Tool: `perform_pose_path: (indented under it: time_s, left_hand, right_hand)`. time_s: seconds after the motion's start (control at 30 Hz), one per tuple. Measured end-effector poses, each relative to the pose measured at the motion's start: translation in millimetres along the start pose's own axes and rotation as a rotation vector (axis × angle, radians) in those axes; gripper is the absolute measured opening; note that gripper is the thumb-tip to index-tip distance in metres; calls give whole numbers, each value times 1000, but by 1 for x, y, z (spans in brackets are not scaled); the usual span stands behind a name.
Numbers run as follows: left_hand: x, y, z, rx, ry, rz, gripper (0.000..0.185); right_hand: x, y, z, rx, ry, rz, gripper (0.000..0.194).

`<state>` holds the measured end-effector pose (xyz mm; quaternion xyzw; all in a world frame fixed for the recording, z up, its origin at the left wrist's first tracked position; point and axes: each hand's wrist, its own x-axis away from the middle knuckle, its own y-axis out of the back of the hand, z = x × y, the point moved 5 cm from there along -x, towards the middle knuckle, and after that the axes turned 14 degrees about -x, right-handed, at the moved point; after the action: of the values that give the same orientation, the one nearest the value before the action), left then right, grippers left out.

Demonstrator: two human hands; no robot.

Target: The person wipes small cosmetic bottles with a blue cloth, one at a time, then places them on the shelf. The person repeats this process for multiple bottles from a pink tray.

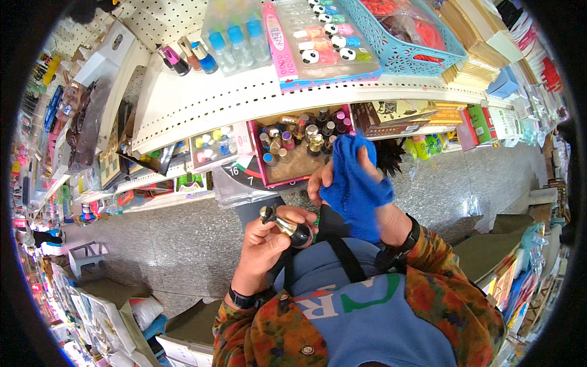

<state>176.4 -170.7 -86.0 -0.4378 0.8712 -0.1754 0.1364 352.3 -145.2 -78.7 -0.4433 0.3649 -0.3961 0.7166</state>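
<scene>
Between the thumb and fingers of my left hand (270,238) is a dark nail polish bottle (300,234) with a gold neck and a black, gold-tipped cap, held tilted. My right hand (367,179) grips a bunched blue cloth (351,179), which hangs down past the palm. Cloth and bottle are apart. Beyond both hands, an open pink-edged box (293,172) on the lower shelf holds several nail polish bottles with caps of different colours. On the white upper shelf (229,98), several more polish bottles (206,57) stand at the left.
Blue-capped clear bottles (238,43), a pink-edged tray of panda-capped polishes (279,55) and a light blue plastic basket (412,64) stand on the upper shelf. Boxes (403,114) lie below at right. A grey step stool (85,257) stands on the speckled floor at left; low shelving is behind me.
</scene>
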Motion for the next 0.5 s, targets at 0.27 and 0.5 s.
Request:
perform_pose_path:
  time_s: [0.27,0.5]
  left_hand:
    - [0,-3,-3,19,1,11,43]
    - [1,2,-8,32,-11,47,39]
  right_hand:
    - [4,7,-11,-280,-15,-95,73]
    - [2,-3,-2,273,25,-284,50]
